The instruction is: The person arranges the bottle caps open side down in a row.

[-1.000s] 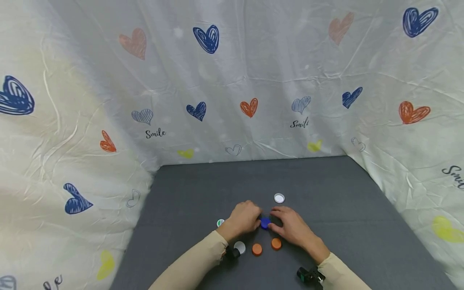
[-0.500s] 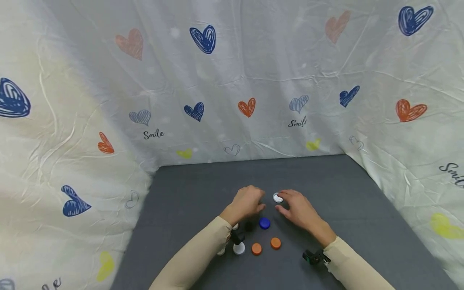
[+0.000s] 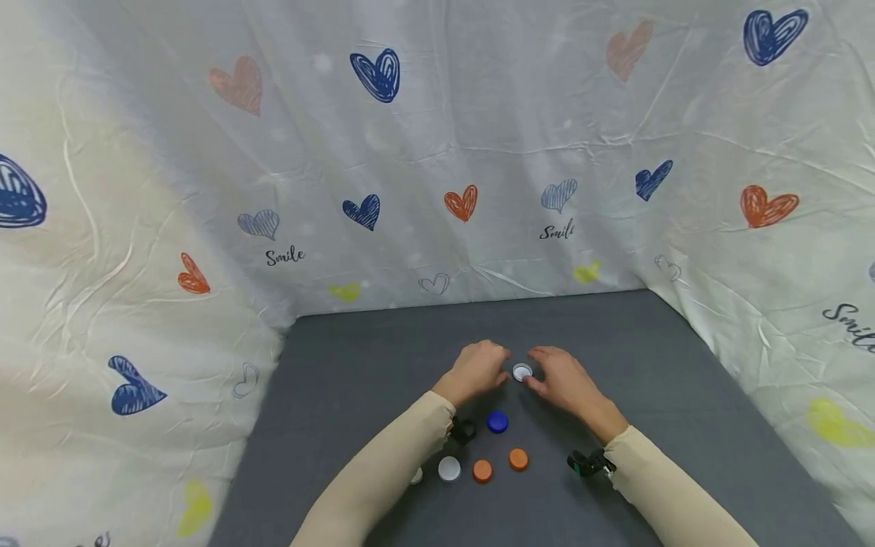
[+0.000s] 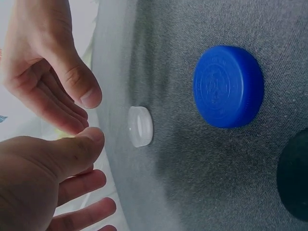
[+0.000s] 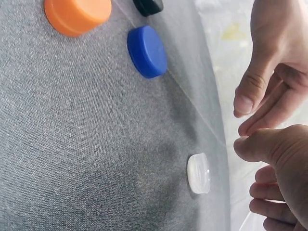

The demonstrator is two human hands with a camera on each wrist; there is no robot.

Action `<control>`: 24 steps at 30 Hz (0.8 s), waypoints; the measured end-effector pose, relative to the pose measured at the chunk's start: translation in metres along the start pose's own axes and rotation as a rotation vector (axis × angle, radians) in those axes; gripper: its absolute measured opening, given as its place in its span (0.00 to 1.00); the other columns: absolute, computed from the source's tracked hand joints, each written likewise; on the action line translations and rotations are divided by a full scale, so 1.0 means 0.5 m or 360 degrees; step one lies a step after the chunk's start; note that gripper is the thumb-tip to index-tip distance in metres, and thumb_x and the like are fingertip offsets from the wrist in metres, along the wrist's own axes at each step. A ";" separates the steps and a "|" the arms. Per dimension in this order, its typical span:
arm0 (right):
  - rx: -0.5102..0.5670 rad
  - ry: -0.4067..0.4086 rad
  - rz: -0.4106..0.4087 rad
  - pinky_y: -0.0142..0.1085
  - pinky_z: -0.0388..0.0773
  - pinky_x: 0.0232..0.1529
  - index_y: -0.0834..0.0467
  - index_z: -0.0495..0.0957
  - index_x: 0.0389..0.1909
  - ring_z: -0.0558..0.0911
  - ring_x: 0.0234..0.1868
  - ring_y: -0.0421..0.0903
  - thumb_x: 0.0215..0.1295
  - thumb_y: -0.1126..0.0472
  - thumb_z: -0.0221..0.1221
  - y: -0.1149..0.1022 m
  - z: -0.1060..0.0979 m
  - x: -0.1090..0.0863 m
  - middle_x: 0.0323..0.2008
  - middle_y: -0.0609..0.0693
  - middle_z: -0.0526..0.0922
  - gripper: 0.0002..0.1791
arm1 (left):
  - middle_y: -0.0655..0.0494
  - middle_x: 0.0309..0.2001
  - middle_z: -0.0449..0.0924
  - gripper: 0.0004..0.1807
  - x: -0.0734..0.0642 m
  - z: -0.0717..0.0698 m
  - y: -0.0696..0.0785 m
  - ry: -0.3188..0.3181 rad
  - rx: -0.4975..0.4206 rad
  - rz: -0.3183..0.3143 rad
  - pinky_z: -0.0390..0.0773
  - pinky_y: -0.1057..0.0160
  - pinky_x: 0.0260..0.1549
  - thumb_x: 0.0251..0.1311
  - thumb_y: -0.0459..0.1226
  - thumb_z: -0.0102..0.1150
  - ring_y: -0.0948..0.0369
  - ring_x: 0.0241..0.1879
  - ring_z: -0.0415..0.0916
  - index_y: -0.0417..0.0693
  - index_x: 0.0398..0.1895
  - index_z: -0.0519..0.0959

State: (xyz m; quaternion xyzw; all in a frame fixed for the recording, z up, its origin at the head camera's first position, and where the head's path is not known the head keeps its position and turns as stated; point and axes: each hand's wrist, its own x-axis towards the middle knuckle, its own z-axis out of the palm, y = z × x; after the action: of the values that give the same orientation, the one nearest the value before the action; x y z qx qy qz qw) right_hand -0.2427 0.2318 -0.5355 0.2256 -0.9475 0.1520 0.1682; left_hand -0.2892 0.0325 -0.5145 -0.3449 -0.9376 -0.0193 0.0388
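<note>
A small whitish, see-through bottle cap (image 3: 522, 372) lies on the grey cloth with its hollow side up. My left hand (image 3: 478, 368) is just left of it, and my right hand (image 3: 563, 380) hovers on its right with the thumb near its rim. Both wrist views show the cap (image 4: 140, 126) resting on the cloth below the fingers, which are loosely bent around nothing. Nearer to me sits a blue bottle cap (image 3: 497, 422), untouched and flat on the cloth.
Two orange caps (image 3: 482, 471) (image 3: 518, 460) and a white cap (image 3: 449, 469) are in the near row. My left sleeve partly covers another pale cap (image 3: 417, 476). A black cap (image 5: 148, 6) stands near the blue one. A heart-printed curtain (image 3: 410, 152) surrounds the table.
Both hands have left the blue cap and moved away from me, to either side of the whitish cap. The blue cap stays in place.
</note>
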 end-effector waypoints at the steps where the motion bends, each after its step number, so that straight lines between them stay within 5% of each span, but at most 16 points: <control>1: 0.0002 -0.0011 0.0009 0.54 0.79 0.54 0.65 0.82 0.52 0.83 0.53 0.59 0.56 0.53 0.73 0.001 0.001 0.001 0.51 0.61 0.85 0.27 | 0.60 0.45 0.87 0.19 0.004 0.003 0.000 -0.0004 -0.0009 -0.0004 0.84 0.57 0.36 0.60 0.49 0.69 0.61 0.43 0.84 0.56 0.53 0.85; 10: -0.0016 -0.0136 0.0094 0.53 0.78 0.56 0.66 0.82 0.53 0.82 0.55 0.59 0.57 0.52 0.71 0.021 0.022 0.008 0.53 0.61 0.84 0.27 | 0.60 0.46 0.87 0.20 0.032 0.026 0.002 -0.0086 -0.0049 -0.0081 0.84 0.55 0.39 0.59 0.49 0.70 0.60 0.46 0.83 0.57 0.54 0.85; 17: 0.0003 -0.0182 0.0126 0.53 0.78 0.56 0.66 0.81 0.53 0.83 0.54 0.59 0.56 0.56 0.72 0.031 0.035 0.008 0.51 0.62 0.85 0.27 | 0.59 0.37 0.86 0.13 0.048 0.043 0.012 -0.0097 -0.0018 -0.0100 0.82 0.55 0.34 0.56 0.50 0.72 0.59 0.39 0.82 0.57 0.42 0.87; 24: 0.0013 -0.0216 0.0142 0.52 0.80 0.45 0.61 0.83 0.42 0.85 0.43 0.55 0.56 0.55 0.72 0.041 0.053 0.009 0.41 0.55 0.86 0.17 | 0.58 0.37 0.85 0.09 0.062 0.047 0.025 -0.0175 -0.0004 -0.0137 0.83 0.53 0.35 0.58 0.48 0.71 0.58 0.39 0.82 0.57 0.36 0.85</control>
State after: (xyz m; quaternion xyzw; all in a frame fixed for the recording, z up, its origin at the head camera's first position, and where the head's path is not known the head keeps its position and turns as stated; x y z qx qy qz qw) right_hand -0.2632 0.2381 -0.5617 0.1937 -0.9652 0.1475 0.0958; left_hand -0.3061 0.0633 -0.5353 -0.3049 -0.9523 -0.0032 -0.0142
